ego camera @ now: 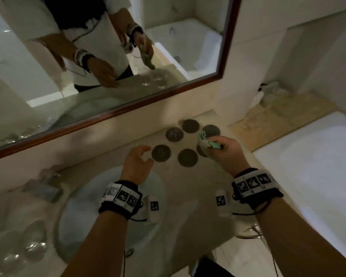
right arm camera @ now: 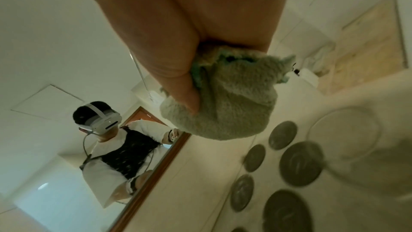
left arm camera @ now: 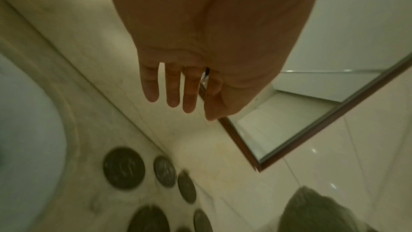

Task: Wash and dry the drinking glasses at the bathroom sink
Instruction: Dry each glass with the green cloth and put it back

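Note:
My right hand (ego camera: 218, 146) grips a bunched green cloth (ego camera: 205, 141) over the dark round coasters (ego camera: 161, 153) on the counter right of the sink (ego camera: 84, 212). From the right wrist, thumb and palm (right arm camera: 178, 77) squeeze the cloth (right arm camera: 225, 105), and a blurred clear glass (right arm camera: 356, 149) stands beside the coasters (right arm camera: 301, 163). My left hand (ego camera: 145, 154) hovers empty beside the nearest coaster, fingers loosely curled; its fingers (left arm camera: 171, 93) hang relaxed in the left wrist view. Several clear glasses (ego camera: 35, 244) stand on the counter left of the sink.
A wood-framed mirror (ego camera: 128, 110) runs along the wall behind the counter. A blurred chrome fitting (ego camera: 44, 188) sits at the sink's far left rim. A white bathtub (ego camera: 308, 166) lies to the right, below the counter's end.

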The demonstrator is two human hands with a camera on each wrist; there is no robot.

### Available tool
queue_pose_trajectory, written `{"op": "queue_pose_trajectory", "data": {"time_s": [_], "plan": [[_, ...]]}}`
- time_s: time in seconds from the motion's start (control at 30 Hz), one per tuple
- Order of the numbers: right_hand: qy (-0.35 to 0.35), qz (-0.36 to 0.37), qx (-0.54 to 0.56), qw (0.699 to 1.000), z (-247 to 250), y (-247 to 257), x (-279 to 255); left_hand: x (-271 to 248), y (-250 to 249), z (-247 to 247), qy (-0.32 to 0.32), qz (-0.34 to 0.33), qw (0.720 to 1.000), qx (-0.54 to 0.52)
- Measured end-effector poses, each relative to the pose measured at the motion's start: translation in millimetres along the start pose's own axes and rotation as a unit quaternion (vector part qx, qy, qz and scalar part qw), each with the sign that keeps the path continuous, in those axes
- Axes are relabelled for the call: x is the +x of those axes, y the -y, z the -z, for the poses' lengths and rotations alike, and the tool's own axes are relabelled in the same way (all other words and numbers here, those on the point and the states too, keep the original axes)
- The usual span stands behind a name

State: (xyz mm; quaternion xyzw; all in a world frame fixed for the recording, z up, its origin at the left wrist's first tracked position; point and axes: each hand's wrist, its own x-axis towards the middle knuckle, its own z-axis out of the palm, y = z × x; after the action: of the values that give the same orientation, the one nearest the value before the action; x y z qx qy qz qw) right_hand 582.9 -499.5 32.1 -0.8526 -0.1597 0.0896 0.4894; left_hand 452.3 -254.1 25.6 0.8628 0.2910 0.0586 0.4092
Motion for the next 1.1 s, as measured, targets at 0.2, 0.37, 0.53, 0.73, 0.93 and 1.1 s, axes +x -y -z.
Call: {"op": "queue_pose_trajectory", "data": {"time_s": [0.2,0.37,0.53,0.73,0.93,1.1], "plan": [[0.001,-0.032,-0.083,0.996,58.6,-55.7,3.0,7.5,-43.0,-104.2,0.129,0.000,0.991,0.023],[-0.027,-0.066,-0.085,0.994,78.5,-90.3,-9.2,3.3,-57.8,-157.3,0.198,-0.003,0.980,0.024],[-0.030,-0.091,-0.078,0.992,82.4,-117.5,-14.0,-11.0,-56.1,-192.5,0.278,0.025,0.960,0.026],[-0.011,-0.109,-0.076,0.991,78.7,-132.9,-16.7,-24.0,-48.6,-210.2,0.329,0.046,0.943,0.022],[-0.007,-0.102,-0.066,0.993,75.6,-126.4,-17.6,-31.2,-37.5,-219.5,0.355,0.008,0.932,0.070],[-0.005,-0.082,-0.083,0.993,73.4,-117.1,-14.2,-31.7,-28.6,-220.9,0.352,-0.018,0.932,0.078]]}}
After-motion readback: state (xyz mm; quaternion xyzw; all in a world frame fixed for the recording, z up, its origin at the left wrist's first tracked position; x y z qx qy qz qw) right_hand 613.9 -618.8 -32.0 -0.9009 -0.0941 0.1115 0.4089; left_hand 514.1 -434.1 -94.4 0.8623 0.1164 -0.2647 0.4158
